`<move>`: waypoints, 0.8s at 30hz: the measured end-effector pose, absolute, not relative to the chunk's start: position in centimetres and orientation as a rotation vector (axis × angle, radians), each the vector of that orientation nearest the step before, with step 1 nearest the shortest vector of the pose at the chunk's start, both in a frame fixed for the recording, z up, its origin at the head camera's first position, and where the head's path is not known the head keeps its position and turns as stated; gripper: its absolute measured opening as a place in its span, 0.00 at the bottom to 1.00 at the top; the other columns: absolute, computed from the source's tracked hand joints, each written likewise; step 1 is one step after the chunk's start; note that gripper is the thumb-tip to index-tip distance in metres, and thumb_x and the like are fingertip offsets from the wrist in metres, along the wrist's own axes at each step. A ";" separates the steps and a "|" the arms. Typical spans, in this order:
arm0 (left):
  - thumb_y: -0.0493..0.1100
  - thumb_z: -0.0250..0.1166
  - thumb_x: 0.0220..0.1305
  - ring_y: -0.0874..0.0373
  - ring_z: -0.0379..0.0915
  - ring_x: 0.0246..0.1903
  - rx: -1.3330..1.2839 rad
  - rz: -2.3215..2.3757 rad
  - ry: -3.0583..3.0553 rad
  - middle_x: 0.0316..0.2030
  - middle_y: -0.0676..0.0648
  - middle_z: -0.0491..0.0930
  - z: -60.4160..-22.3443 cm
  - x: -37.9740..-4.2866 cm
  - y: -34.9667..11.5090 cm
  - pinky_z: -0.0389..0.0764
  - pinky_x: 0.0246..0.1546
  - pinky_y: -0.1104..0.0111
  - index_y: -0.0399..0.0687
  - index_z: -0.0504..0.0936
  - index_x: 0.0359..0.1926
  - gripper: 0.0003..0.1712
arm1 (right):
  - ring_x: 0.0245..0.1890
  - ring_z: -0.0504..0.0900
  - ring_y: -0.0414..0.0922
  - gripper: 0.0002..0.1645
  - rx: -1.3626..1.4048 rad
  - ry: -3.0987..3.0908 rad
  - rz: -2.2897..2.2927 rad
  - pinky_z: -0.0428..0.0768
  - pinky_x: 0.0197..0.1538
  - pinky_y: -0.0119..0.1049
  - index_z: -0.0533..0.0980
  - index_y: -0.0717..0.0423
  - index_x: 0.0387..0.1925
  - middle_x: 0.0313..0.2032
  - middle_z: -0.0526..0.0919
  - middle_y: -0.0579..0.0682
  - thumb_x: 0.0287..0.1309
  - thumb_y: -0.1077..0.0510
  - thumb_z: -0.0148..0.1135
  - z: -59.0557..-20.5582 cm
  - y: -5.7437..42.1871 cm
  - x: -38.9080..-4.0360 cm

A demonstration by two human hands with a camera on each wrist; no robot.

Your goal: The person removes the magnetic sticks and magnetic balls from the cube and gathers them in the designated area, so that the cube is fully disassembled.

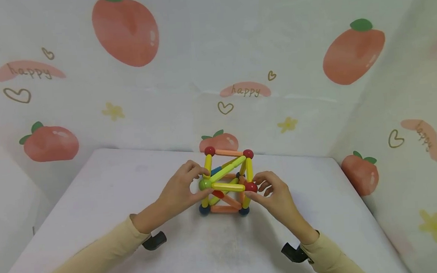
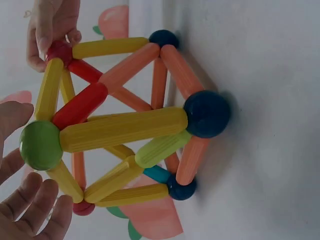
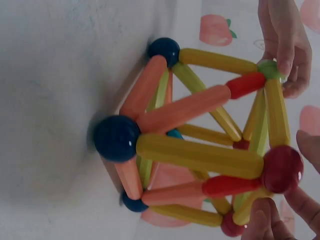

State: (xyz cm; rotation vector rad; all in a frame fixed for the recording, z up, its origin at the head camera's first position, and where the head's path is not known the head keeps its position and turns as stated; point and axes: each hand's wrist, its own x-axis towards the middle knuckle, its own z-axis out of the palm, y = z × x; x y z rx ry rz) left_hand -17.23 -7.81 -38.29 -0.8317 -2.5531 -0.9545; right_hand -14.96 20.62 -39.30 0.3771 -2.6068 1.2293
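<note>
A cube-shaped frame of toy building rods and balls [image 1: 227, 187] stands on the table between both hands. Dark blue balls [image 2: 207, 114] form its lower corners. Its upper corners are red, except for a green ball [image 2: 41, 145] at the near left. My left hand [image 1: 180, 188] pinches that green ball between thumb and fingers. At the near right upper corner, my right hand [image 1: 276, 193] holds a red ball [image 3: 283, 169] with thumb and fingertips around it. Yellow rods [image 3: 200, 155] make the uprights. Two-colour diagonals, such as a red and orange rod [image 2: 80, 106], cross the sides.
The white-covered table [image 1: 131, 179] extends to both sides of the frame. Behind it hangs a pale cloth [image 1: 184, 63] printed with fruit, hearts and flowers. Black wrist mounts [image 1: 154, 241] sit under the sleeves, close over the table.
</note>
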 end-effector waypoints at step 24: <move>0.42 0.77 0.52 0.63 0.76 0.32 -0.706 -1.124 -2.568 0.39 0.51 0.74 -38.6 -16.1 -7.9 0.83 0.35 0.75 0.48 0.80 0.44 0.19 | 0.30 0.78 0.43 0.16 0.230 -2.530 1.387 0.81 0.34 0.26 0.76 0.54 0.39 0.31 0.81 0.50 0.51 0.58 0.75 -39.7 18.2 -14.8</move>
